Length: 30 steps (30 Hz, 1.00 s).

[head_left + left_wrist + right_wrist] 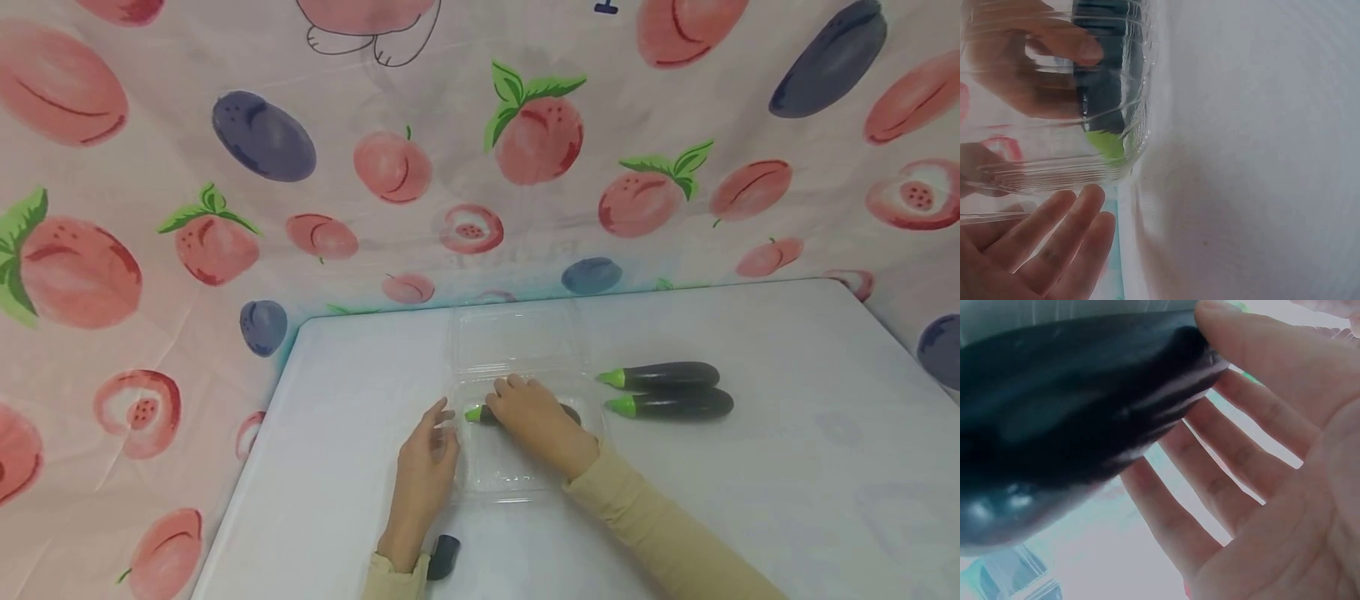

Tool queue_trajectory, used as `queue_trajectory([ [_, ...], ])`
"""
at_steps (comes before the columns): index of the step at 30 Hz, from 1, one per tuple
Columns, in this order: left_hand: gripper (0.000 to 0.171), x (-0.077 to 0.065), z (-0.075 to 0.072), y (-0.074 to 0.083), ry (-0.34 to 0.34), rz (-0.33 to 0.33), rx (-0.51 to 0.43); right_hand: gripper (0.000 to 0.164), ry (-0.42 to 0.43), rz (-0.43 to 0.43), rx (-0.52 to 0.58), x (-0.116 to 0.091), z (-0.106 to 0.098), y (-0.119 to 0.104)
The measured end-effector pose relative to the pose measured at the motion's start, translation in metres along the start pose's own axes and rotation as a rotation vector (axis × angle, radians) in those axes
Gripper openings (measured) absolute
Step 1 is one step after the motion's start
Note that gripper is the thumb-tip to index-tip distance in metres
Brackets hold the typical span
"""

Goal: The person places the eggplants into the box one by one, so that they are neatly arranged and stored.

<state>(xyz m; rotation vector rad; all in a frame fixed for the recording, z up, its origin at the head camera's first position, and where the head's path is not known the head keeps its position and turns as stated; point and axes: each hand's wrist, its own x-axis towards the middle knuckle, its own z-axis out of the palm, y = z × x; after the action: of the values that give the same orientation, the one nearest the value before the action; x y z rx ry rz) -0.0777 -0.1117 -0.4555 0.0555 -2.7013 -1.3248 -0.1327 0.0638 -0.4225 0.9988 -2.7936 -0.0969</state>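
Note:
My right hand [536, 417] holds a dark eggplant [1072, 406] with a green stem end inside the clear plastic container [498, 479]. In the right wrist view the thumb lies on one side of the eggplant and the fingers reach along the other. Through the container wall, the left wrist view shows the green tip and the right fingers. Beside the container's left edge is my left hand [423, 471], its fingers [1063, 231] extended close to the plastic rim. Whether they touch the rim, I cannot tell.
Right of the container, two more eggplants [667, 403] lie side by side on the white table [787, 500]. The container's clear lid [517, 333] is folded back behind it. A fruit-patterned cloth [450, 92] hangs at the back. A black object [444, 557] sits by the left wrist.

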Motion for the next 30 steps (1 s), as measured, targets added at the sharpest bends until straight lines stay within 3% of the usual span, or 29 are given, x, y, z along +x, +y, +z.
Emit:
queue_trajectory([
  [14,0.046,0.0,0.001,-0.001,0.013,0.02,0.019,0.021,-0.034,0.005,0.017,-0.001,-0.004,0.001],
  [30,0.046,-0.001,0.0,0.001,0.004,0.003,-0.003,0.017,0.02,-0.006,0.002,-0.009,-0.012,0.012],
])
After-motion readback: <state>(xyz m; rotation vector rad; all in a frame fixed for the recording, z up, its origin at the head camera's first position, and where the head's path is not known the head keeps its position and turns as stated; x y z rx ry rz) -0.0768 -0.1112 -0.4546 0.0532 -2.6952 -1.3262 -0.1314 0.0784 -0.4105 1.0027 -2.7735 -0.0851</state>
